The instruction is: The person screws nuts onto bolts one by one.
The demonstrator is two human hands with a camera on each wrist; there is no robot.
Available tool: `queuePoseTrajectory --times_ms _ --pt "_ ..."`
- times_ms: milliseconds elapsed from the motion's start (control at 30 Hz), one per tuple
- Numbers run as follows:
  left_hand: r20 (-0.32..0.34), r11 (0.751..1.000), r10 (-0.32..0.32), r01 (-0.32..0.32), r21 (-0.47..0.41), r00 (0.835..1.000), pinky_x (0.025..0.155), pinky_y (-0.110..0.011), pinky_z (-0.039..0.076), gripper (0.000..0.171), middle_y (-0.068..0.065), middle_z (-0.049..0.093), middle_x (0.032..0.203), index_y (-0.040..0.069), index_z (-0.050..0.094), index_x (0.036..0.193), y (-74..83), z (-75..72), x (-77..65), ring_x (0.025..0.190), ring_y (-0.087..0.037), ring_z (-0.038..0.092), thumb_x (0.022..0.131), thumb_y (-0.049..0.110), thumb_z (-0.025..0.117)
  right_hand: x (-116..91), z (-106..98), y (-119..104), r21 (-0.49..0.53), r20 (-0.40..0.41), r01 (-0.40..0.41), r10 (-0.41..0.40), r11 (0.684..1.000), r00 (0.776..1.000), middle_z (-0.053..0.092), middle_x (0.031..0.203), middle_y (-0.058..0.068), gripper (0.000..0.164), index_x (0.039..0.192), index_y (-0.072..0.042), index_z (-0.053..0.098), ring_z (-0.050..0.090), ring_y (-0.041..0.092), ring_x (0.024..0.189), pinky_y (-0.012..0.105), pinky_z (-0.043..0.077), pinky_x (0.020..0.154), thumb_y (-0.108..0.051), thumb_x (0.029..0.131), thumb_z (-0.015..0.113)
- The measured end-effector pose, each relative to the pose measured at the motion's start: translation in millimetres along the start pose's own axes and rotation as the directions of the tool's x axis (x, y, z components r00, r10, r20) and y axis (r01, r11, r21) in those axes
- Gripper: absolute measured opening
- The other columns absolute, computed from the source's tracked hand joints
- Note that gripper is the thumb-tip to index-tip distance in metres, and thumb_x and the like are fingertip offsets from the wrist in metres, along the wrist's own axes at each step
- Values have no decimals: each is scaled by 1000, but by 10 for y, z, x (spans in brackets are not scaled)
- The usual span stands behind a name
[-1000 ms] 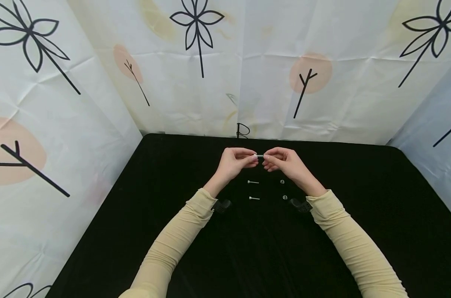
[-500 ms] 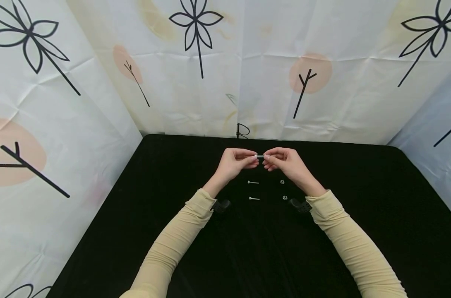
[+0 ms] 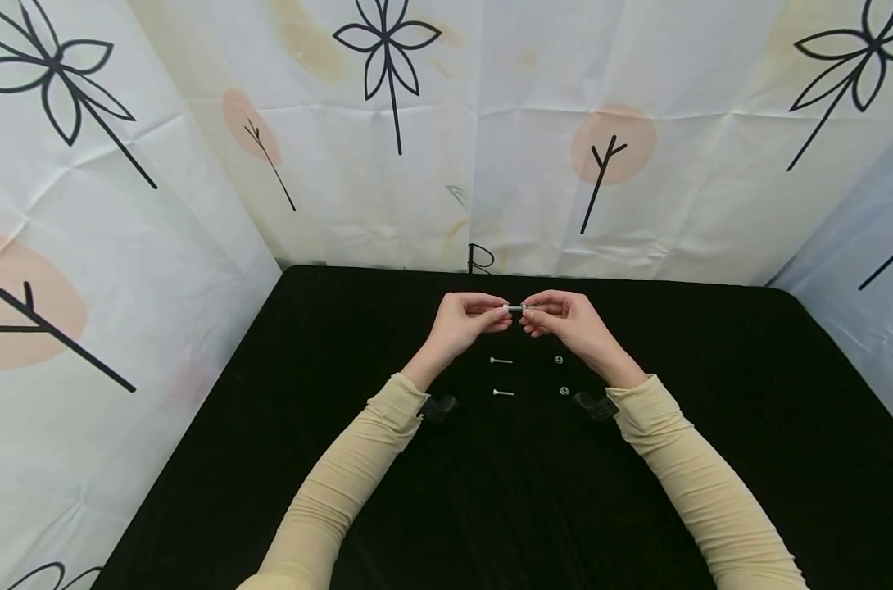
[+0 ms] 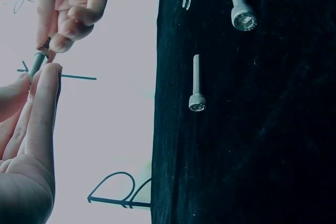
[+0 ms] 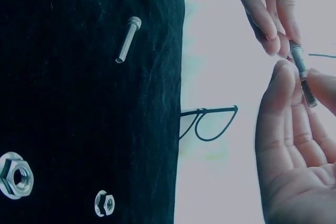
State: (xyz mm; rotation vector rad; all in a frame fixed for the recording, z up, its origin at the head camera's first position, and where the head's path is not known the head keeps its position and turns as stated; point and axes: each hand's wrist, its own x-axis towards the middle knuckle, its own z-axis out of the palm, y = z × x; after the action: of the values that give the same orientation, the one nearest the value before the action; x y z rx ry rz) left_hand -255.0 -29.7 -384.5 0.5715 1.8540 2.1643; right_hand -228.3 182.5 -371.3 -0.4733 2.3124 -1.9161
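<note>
Over the far part of the table, my left hand (image 3: 461, 321) pinches the head end of a silver socket head bolt (image 3: 515, 308), held level. Facing it, my right hand (image 3: 570, 321) pinches a flange nut (image 4: 43, 52) around the bolt's shaft, thumb against fingertips. The nut is mostly covered by the fingers. In the right wrist view the threaded end of the bolt (image 5: 311, 98) sticks out past the right thumb. Closer to the body lie two more bolts, a farther one (image 3: 501, 360) and a nearer one (image 3: 503, 392).
Right of the loose bolts, two flange nuts lie on the black-covered table (image 3: 387, 492), one farther (image 3: 559, 360) and one nearer (image 3: 564, 391). A patterned white curtain (image 3: 535, 188) stands behind the table and along its sides. Both wrists wear black camera mounts.
Both hands stay in almost the same place. The right fingers have shifted slightly at the nut, and a bit of the bolt's end now shows beyond them.
</note>
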Motion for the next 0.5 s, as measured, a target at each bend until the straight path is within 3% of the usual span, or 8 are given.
queuePoseTrajectory --times_ms 133,367,500 --pt "0 1000 15 -15 8 1000 79 -38 58 28 -24 69 95 -18 61 111 -9 8 -4 87 -28 70 90 1 64 -1 11 -17 -31 2 -42 42 999 999 64 95 27 34 111 9 60 67 23 80 38 60 74 -22 98 58" --pt "-12 1000 3 -3 16 1000 79 -37 59 21 -21 69 96 -12 65 107 -19 17 -24 86 -26 70 90 1 64 -30 -9 -22 24 41 -6 5 1000 999 58 109 35 32 119 11 52 63 39 95 53 53 86 -8 95 61" --pt "-7 1000 3 -2 17 1000 79 -36 59 24 -21 69 95 -14 64 109 -17 24 -25 86 -25 70 90 1 64 -25 -15 -21 -22 43 -10 11 1000 999 61 104 32 31 116 13 54 65 36 91 49 55 83 -10 96 60"
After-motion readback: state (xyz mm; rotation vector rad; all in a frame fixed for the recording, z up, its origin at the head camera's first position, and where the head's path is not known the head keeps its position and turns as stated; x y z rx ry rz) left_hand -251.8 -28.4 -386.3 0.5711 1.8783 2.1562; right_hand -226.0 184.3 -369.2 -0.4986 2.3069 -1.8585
